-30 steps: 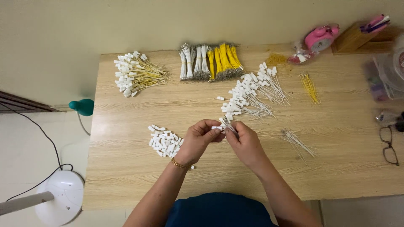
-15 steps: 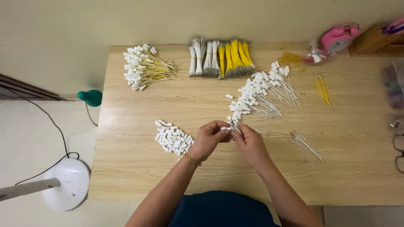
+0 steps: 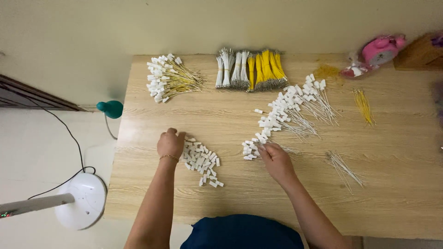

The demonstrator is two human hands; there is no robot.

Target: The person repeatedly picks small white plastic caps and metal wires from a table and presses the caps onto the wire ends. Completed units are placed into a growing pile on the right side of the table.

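Left hand [image 3: 170, 144]: curled, knuckles up, at the left edge of the pile of loose white caps [image 3: 201, 161]; fingertips hidden under the hand, so I cannot tell whether the grip holds a cap.
Right hand [image 3: 276, 160]: fingers pinched at the near end of the row of white-capped wires [image 3: 286, 113]; grip looks closed on one or two pieces, too small to be sure.
Key relation: caps lie just right of the left hand, touching it; the capped row runs from the right hand diagonally far-right, its long axis on that line.
Nearer hand: left to caps, right to row.
Worktop [image 3: 397, 198]: bare thin wires [image 3: 344, 167] right of the right hand, apart.
Far edge: bundles of silver and yellow wires [image 3: 249, 69]; another capped bunch [image 3: 168, 78] far left.
Unclear: objects at the far right corner are cut off.
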